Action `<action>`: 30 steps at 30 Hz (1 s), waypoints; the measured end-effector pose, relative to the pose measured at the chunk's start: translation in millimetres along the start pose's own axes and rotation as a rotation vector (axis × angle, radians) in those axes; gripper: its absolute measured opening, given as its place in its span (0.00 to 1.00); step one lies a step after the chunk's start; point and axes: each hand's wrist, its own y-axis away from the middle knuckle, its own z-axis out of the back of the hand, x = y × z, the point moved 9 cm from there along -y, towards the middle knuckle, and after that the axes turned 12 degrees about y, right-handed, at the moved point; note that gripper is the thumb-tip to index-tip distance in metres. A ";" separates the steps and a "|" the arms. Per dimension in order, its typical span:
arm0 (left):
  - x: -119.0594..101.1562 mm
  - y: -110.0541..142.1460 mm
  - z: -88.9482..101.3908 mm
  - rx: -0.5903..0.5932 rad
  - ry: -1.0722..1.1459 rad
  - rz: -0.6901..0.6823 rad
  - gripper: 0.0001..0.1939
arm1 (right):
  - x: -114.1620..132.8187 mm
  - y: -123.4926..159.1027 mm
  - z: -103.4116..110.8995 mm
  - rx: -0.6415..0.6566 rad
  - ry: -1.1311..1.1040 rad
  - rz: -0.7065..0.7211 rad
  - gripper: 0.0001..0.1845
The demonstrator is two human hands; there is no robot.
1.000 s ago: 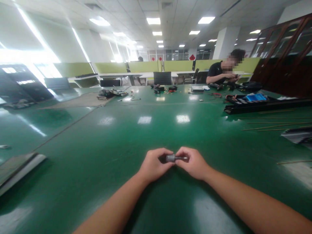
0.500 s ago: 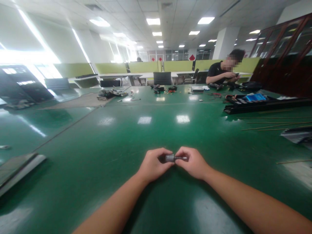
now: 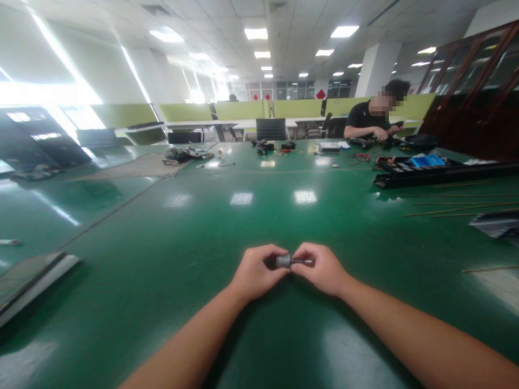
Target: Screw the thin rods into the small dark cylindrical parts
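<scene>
A small grey metal cylinder with a thin shaft (image 3: 284, 261) lies level between my two hands, just above the green table (image 3: 194, 227). The thumb and fingers of my left hand (image 3: 257, 273) close round the thick grey end. My right hand (image 3: 324, 270) pinches the thin shaft, whose bright tip shows inside the curl of the fingers. The fingertips of both hands nearly meet at the front of the cylinder. Its exact kind is too small to make out, and part of it is hidden by my fingers.
A flat panel (image 3: 36, 286) lies at the left edge. To the right are thin rods (image 3: 462, 207) and a long black tray (image 3: 446, 175) with a blue item (image 3: 427, 161). Electronic parts (image 3: 186, 155) lie farther back. Another person (image 3: 367, 119) works at the far right.
My hands and the held piece stay almost still. The other person's hands have moved apart, one lowered toward the table. The view has shifted very slightly.
</scene>
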 end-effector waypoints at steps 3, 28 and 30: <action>-0.8 0.0 0.2 0.000 -0.004 -0.001 0.12 | -0.4 -0.5 0.3 -0.004 0.007 -0.008 0.03; -0.7 -0.4 3.8 -0.024 -0.040 -0.016 0.13 | -6.5 1.2 -3.3 0.032 -0.090 -0.096 0.05; 0.2 -0.2 3.8 -0.023 -0.033 -0.008 0.13 | -6.9 1.3 -3.8 0.035 -0.094 -0.103 0.05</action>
